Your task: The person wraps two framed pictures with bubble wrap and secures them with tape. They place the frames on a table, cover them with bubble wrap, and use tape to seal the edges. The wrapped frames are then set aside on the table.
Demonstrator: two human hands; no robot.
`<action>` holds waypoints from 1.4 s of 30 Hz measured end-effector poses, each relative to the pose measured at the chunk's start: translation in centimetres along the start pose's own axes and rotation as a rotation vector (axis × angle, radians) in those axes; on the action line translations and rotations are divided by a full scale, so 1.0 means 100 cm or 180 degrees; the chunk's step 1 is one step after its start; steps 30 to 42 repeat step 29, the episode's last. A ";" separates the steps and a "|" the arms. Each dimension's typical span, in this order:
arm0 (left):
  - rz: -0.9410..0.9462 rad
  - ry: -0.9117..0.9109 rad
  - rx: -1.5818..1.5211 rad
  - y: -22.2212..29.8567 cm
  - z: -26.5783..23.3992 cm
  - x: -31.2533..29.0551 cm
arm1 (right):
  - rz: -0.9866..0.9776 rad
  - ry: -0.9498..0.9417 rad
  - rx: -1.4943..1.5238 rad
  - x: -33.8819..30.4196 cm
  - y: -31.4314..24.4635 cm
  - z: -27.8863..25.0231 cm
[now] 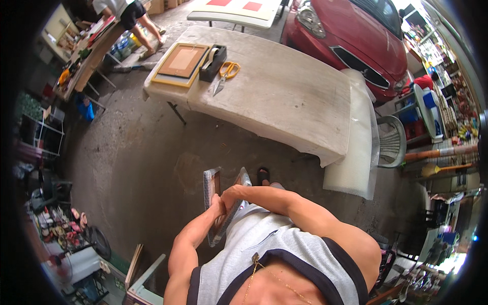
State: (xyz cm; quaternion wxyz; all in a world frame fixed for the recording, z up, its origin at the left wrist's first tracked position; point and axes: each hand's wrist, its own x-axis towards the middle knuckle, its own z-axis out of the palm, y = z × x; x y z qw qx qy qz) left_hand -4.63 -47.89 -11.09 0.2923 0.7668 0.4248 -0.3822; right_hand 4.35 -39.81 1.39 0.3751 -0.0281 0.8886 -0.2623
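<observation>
Down in front of my body I hold a picture frame (209, 190) covered in clear bubble wrap, tilted on edge. A second wrapped edge (244, 178) shows to the right; I cannot tell whether it belongs to a separate frame. My left hand (217, 205) is closed on the wrapped frame. Close beside it, my right hand (233, 193) grips too, with its fingers mostly hidden. On the table (284, 96) ahead lie a gold-edged frame with a brown back (181, 62), a black tape dispenser (213, 63) and yellow-handled scissors (225, 76).
A roll of bubble wrap (351, 168) hangs off the table's right end, by a grey plastic chair (392, 141). Behind the table stand a red car (351, 40) and a white table (234, 18). Another person (133, 15) stands at a workbench (96, 51), far left.
</observation>
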 end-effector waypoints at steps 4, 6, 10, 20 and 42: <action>-0.0109 0.0081 -0.0089 -0.009 0.049 0.016 | 0.0088 0.0191 0.0153 0.000 0.004 -0.013; -0.0220 0.0172 -0.0484 -0.008 0.052 0.004 | 0.0219 0.0517 0.0450 0.000 0.005 -0.025; -0.0098 -0.0438 -0.0475 -0.008 0.027 -0.037 | -0.0047 0.2134 0.1481 -0.017 0.021 -0.051; -0.1232 0.0179 -0.1811 -0.033 0.134 -0.037 | 0.1524 0.2782 0.3071 -0.085 0.139 -0.026; -0.2186 0.0159 -0.2771 -0.036 0.012 -0.172 | 0.1936 0.1957 0.3184 0.007 0.256 -0.080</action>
